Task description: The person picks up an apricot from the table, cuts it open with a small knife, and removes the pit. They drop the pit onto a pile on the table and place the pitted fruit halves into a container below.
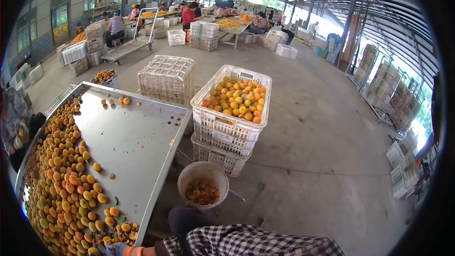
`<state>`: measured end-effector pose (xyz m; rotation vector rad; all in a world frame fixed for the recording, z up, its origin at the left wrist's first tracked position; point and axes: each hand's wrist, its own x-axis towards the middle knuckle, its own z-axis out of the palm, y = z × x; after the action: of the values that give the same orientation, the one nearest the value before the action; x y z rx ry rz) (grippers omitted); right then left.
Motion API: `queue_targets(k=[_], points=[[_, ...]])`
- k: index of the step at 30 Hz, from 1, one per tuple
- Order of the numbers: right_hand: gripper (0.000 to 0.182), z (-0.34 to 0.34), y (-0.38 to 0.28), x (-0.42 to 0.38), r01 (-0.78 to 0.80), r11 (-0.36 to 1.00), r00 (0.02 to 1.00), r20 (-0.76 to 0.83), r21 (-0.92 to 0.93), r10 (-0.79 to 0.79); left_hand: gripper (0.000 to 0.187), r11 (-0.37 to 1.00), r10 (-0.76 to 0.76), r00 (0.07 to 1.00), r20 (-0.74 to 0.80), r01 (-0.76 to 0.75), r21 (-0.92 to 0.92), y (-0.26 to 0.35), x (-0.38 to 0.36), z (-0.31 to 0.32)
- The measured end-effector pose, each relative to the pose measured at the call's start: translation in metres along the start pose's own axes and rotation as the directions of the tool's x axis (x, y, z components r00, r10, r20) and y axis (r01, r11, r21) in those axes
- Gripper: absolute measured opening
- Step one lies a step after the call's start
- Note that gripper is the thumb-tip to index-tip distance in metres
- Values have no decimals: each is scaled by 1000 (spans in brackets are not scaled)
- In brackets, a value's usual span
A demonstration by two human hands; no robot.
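Observation:
At the bottom edge, my right hand (pixel 116 249), in a blue-grey glove with an orange cuff, rests near the table's corner beside crushed fruit pieces. Its fingers are mostly cut off by the frame, so its grip is hidden. My left hand is out of view. Orange and greenish apricots (pixel 66 175) cover the left side of the metal table (pixel 128 147). Right of the table stands a white bucket (pixel 203 173) with squashed fruit inside. A white crate (pixel 230 132) full of apricots is stacked on another crate (pixel 218 157).
An upturned-looking crate (pixel 166 78) stands behind the table, near a bucket of fruit (pixel 105 77). A person's arm (pixel 16 142) shows at far left. Farther back are a flat trolley (pixel 125 50), people at fruit tables, and crate stacks (pixel 381 83) at right.

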<state>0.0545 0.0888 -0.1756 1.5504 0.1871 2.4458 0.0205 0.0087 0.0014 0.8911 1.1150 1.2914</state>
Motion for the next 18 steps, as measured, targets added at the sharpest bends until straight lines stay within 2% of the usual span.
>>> queue_targets(k=[1,9,11,17,18], points=[[22,2,0,0,2,1000,1000,1,-2,-2,43,1000,6,1000,6,-6,16,-2,3,-1],[24,22,5,24,-100,901,974,-227,-421,3,42,986,65,998,25,-68,153,-2,20,-16],[24,57,25,30,-141,850,959,-284,-508,-10,41,979,79,997,26,-83,184,-2,23,-21],[27,65,44,47,-292,652,897,-437,-699,-67,40,952,123,992,12,-122,281,5,16,-39],[28,66,45,52,-318,611,885,-458,-725,-83,34,957,166,986,-27,-154,247,6,14,-36]])
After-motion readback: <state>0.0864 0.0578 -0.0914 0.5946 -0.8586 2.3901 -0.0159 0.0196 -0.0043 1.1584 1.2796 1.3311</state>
